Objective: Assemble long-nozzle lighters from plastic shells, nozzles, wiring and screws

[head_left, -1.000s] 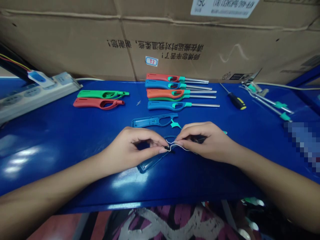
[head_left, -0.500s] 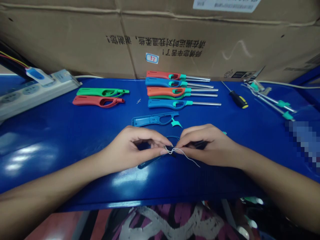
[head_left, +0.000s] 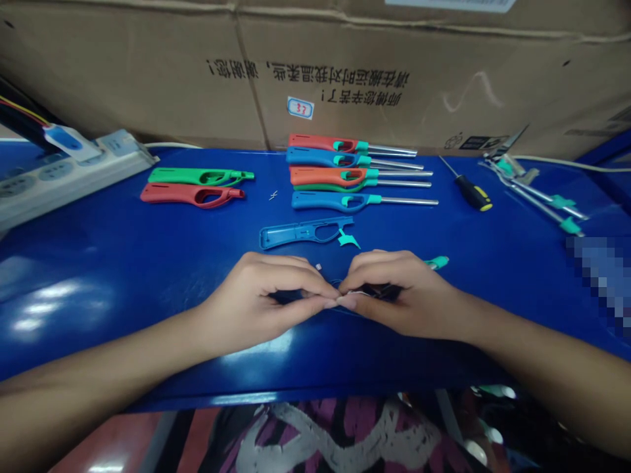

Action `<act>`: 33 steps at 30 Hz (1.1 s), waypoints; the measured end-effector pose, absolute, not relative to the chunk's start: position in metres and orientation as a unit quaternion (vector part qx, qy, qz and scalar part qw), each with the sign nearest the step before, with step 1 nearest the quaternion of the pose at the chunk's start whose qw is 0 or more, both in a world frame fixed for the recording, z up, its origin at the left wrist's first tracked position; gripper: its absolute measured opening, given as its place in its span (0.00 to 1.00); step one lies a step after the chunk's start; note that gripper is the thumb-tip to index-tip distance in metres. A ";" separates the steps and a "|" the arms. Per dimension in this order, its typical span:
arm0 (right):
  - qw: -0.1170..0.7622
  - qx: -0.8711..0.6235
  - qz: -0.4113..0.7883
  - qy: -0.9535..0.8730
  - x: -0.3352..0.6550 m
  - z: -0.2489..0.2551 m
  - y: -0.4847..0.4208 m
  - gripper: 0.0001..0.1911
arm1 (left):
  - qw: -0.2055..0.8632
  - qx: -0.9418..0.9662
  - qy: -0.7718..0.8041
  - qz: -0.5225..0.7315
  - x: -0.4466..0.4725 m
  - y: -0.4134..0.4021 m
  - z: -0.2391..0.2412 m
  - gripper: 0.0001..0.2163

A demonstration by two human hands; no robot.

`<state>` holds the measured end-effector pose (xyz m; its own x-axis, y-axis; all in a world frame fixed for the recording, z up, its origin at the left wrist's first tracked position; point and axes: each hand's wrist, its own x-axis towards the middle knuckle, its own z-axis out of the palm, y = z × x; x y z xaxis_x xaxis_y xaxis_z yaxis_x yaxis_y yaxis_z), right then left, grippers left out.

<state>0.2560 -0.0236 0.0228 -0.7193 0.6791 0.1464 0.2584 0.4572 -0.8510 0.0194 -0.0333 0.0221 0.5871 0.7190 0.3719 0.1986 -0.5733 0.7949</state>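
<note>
My left hand (head_left: 280, 295) and my right hand (head_left: 394, 289) meet low over the table, fingertips pinched together and touching. A short bit of thin white wire (head_left: 355, 293) shows at my right thumb and index finger. What my left fingertips pinch is hidden. Under the hands lies a dark blue lighter shell half, mostly covered. Beyond them rest an open blue lighter shell half (head_left: 286, 235) and a small turquoise trigger (head_left: 349, 240). A turquoise piece (head_left: 437, 263) pokes out behind my right hand, and a tiny white bit (head_left: 318, 267) lies near my left fingers.
Several assembled lighters (head_left: 325, 201) lie in a row at the back. Green (head_left: 170, 176) and red (head_left: 167, 193) lighter bodies are to their left, near a power strip (head_left: 123, 154). A screwdriver (head_left: 472, 192) and metal lighter tubes (head_left: 537, 197) lie right. A cardboard box (head_left: 172, 79) stands behind.
My hands have come together at the fingertips. The white wire's long loose end, hanging in front before, is out of sight. The tiny white bit and more of the turquoise piece now show.
</note>
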 end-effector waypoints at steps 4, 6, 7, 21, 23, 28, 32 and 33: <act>0.274 -0.294 0.454 -0.795 0.253 0.020 -0.026 0.05 | 0.351 0.808 0.298 0.367 0.021 -0.035 0.023 0.05; 0.277 -0.306 0.457 -0.788 0.253 0.021 -0.026 0.06 | 0.355 0.804 0.307 0.366 0.021 -0.035 0.024 0.05; 0.276 -0.310 0.457 -0.787 0.254 0.022 -0.026 0.06 | 0.356 0.802 0.310 0.366 0.021 -0.035 0.024 0.06; 0.248 -0.338 0.464 -0.780 0.254 0.025 -0.025 0.07 | 0.313 0.816 0.315 0.370 0.022 -0.039 0.023 0.05; 0.238 -0.343 0.472 -0.776 0.254 0.026 -0.025 0.08 | 0.306 0.821 0.313 0.366 0.023 -0.039 0.023 0.06; 0.232 -0.340 0.468 -0.782 0.255 0.026 -0.025 0.09 | 0.303 0.823 0.303 0.372 0.022 -0.039 0.022 0.05; 0.242 -0.346 0.466 -0.777 0.254 0.026 -0.026 0.07 | 0.302 0.820 0.310 0.375 0.022 -0.039 0.022 0.04; 0.244 -0.348 0.466 -0.776 0.254 0.026 -0.026 0.07 | 0.302 0.819 0.313 0.375 0.022 -0.039 0.022 0.04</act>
